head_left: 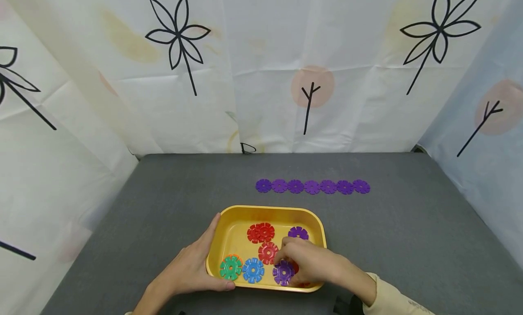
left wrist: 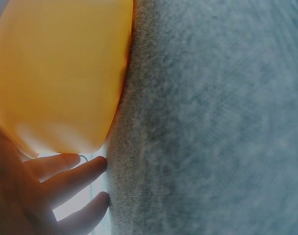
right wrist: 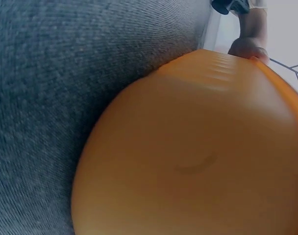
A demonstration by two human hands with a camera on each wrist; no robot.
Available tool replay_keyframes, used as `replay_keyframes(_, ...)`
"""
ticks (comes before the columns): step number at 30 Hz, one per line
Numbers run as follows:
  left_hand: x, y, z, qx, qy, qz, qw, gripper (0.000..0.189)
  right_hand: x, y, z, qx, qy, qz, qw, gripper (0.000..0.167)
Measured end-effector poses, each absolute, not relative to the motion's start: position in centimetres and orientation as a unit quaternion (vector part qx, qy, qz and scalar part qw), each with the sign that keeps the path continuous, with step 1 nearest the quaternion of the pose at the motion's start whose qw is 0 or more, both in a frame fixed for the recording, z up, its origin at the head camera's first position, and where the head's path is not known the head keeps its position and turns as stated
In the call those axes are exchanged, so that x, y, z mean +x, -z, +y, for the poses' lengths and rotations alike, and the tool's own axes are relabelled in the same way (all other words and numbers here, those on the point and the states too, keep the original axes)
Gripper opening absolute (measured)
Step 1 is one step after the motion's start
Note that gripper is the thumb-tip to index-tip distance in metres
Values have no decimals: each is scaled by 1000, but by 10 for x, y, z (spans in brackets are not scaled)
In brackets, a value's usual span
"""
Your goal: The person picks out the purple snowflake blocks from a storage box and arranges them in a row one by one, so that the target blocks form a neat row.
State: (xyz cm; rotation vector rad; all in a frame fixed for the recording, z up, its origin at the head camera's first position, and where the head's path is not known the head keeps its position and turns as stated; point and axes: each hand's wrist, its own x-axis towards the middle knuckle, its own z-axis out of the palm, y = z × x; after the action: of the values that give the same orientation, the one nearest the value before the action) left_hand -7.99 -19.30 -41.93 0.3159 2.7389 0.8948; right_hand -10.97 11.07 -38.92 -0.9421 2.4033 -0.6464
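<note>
A yellow tray [head_left: 229, 215] holds flower-shaped interlocking plastic discs. My left hand [head_left: 189, 267] grips its left end, the thumb along the front rim and the index finger reaching the back corner. In the left wrist view, the other fingers [left wrist: 75, 183] extend beside the tray wall. Inside the tray's right half, my right hand [head_left: 308, 260] pinches a purple disc [head_left: 283, 273] between thumb and index finger. Near it lie red discs [head_left: 267, 253], a blue disc [head_left: 253, 270], a green disc [head_left: 231, 267] over an orange one, and another purple disc [head_left: 298, 233]. The right palm partly covers more red pieces.
Behind the tray, a straight row of several purple discs [head_left: 312, 187] lies on the grey table [head_left: 184, 183]. A white patterned curtain [head_left: 261, 110] closes off the back and sides. In the right wrist view the tray's outer wall [right wrist: 188, 147] fills most of the picture.
</note>
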Motion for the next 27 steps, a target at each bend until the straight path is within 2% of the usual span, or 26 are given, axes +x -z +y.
replay_keyframes(7, -80, 419, -193, 109, -306, 938, 121, 142, -108, 389, 108, -340, 212, 890, 217, 47)
replay_keyframes(17, -80, 420, -194, 114, -304, 939, 115, 142, -107, 390, 107, -371, 209, 884, 193, 45)
replay_keyframes(27, -80, 419, -194, 112, -299, 940, 117, 142, -109, 391, 108, -325, 274, 889, 172, 52)
